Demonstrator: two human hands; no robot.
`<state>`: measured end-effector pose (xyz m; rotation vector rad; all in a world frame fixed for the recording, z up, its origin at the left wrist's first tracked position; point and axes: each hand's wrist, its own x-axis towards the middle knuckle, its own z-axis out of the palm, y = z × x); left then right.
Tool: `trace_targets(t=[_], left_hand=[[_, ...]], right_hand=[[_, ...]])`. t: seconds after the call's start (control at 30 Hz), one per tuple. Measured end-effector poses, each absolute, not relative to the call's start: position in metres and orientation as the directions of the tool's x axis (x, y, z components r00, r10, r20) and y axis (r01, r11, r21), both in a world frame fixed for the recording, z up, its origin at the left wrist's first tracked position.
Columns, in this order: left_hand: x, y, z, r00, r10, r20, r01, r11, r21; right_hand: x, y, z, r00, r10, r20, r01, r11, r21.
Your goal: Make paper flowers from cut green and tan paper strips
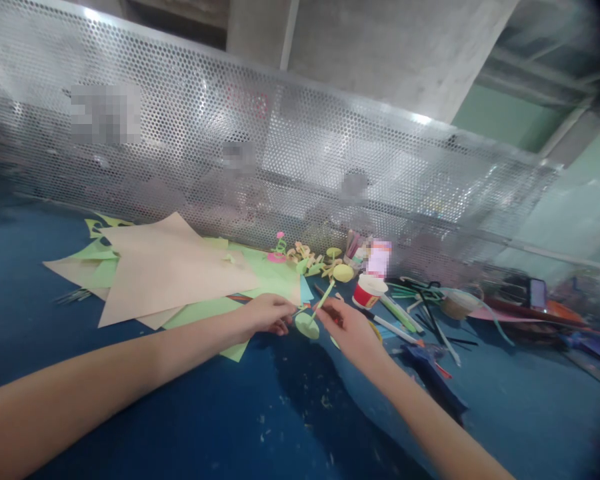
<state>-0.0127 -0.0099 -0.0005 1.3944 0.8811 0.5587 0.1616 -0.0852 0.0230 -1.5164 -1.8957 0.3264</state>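
Near the centre of the frame, the right hand (350,328) pinches a pale green paper disc with a slanting strip (307,326), while the left hand (270,313), fingers curled close together, sits just beside the disc; whether it grips anything, I cannot tell. Left of them, a large beige sheet (175,273) overlaps green sheets (267,270) on the blue surface (180,427). Beyond the right hand stand a yellow disc (343,273) and a red-and-white cup (369,291); a phone (537,294) is at the right. Perforated metal panelling (180,120) spans the upper frame.
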Motion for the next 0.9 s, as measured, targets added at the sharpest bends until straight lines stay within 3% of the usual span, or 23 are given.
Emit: trace_targets(t=[0.17,0.37,0.47,0.7,0.9], left_hand=[[-0.018,-0.001,-0.007,0.602,0.797,0.047,0.319,-0.294,0.901],[-0.018,-0.012,-0.006,0.735,0.6,0.317,0.403,-0.762,0.507],[-0.017,-0.017,-0.01,0.74,0.569,0.358,0.423,-0.808,0.409],[-0.015,-0.02,-0.018,0.755,0.547,0.363,0.426,-0.829,0.363],[-0.013,-0.027,-0.021,0.764,0.516,0.387,0.427,-0.854,0.296]], right_hand=[[0.167,-0.079,0.008,-0.104,0.943,0.317,0.789,0.272,-0.55],[0.166,-0.076,-0.002,-0.145,0.945,0.294,0.779,0.292,-0.555],[0.165,-0.076,-0.003,-0.146,0.949,0.281,0.779,0.285,-0.559],[0.165,-0.077,-0.008,-0.126,0.957,0.261,0.788,0.257,-0.56],[0.163,-0.079,-0.012,-0.074,0.942,0.326,0.814,0.246,-0.527]])
